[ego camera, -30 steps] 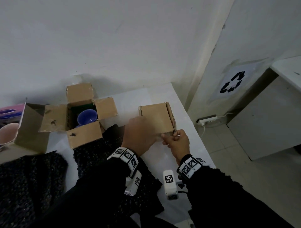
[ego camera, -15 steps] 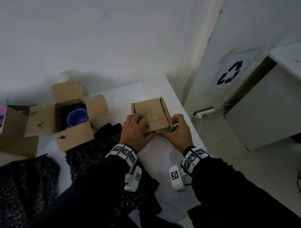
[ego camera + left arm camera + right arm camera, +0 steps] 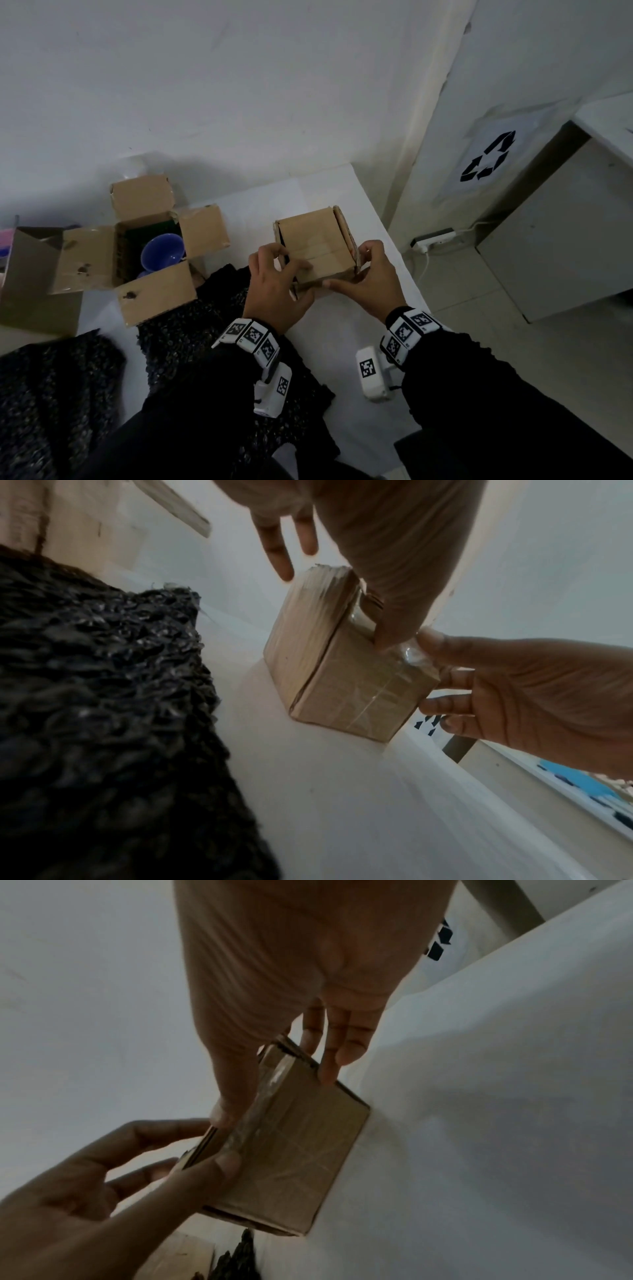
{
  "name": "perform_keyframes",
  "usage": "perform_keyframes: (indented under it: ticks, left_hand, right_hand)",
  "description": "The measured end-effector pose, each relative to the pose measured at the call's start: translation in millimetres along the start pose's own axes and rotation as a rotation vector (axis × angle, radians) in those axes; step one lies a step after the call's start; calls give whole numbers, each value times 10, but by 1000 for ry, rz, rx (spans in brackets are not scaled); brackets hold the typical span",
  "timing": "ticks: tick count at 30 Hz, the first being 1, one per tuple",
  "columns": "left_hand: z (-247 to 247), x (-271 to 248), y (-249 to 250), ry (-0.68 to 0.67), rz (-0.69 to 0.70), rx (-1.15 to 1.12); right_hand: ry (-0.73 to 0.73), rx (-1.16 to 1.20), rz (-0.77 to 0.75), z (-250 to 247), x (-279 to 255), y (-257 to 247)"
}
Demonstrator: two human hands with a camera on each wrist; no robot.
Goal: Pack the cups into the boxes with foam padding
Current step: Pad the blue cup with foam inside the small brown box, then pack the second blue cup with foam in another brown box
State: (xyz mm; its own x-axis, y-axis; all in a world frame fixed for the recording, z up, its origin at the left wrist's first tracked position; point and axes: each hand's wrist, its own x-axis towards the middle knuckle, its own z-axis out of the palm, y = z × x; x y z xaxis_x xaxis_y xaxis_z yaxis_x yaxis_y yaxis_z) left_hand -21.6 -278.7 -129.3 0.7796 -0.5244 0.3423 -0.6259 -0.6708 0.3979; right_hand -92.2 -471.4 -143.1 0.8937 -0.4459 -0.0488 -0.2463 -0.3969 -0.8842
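Open box (blue cup inside) beside dark foam

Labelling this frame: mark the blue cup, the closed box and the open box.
blue cup (image 3: 161, 251), head view, inner bowl.
closed box (image 3: 317, 245), head view, top face.
open box (image 3: 156, 294), head view, near flap.

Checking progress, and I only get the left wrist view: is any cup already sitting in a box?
Observer: Yes. The head view shows a blue cup inside an open box, left of the one being handled.
Operator: Is that box closed up yet?
Observer: No, all four of its flaps are spread open.
Operator: And the top of the box in the hands?
Observer: The small box has its top flaps folded down, with a dark gap along its left edge where the left hand grips; the right hand holds the other side.
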Motion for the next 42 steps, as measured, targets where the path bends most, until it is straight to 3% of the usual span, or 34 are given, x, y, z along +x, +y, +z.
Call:
perform_keyframes:
  ticks: [14, 19, 25, 28, 31, 35, 39, 42]
  left_hand:
    - [-15, 386, -239, -50, -221, -192]
    - [-40, 522, -323, -122, -215, -199]
    - [-214, 349, -340, -200, -214, -144]
    - [-361, 144, -401, -280, -291, -78]
    - [-514, -156, -513, -277, -337, -60]
    - [-745, -691, -737, -279, -389, -46]
    - [-893, -1386, -1010, -270, -430, 78]
    - [-982, -1726, -1155, -415, -532, 68]
  right_hand:
    - [44, -69, -44, -33, 505, -84]
    - [135, -111, 25, -3, 654, -171]
    - [210, -96, -228, 168, 416, -373]
    - [138, -91, -319, 340, 237, -497]
    - [11, -76, -429, 577, 10, -618]
    - [-349, -98, -449, 937, -358, -688]
    - [-621, -534, -451, 1274, -698, -604]
    - [-727, -801, -448, 1416, -839, -554]
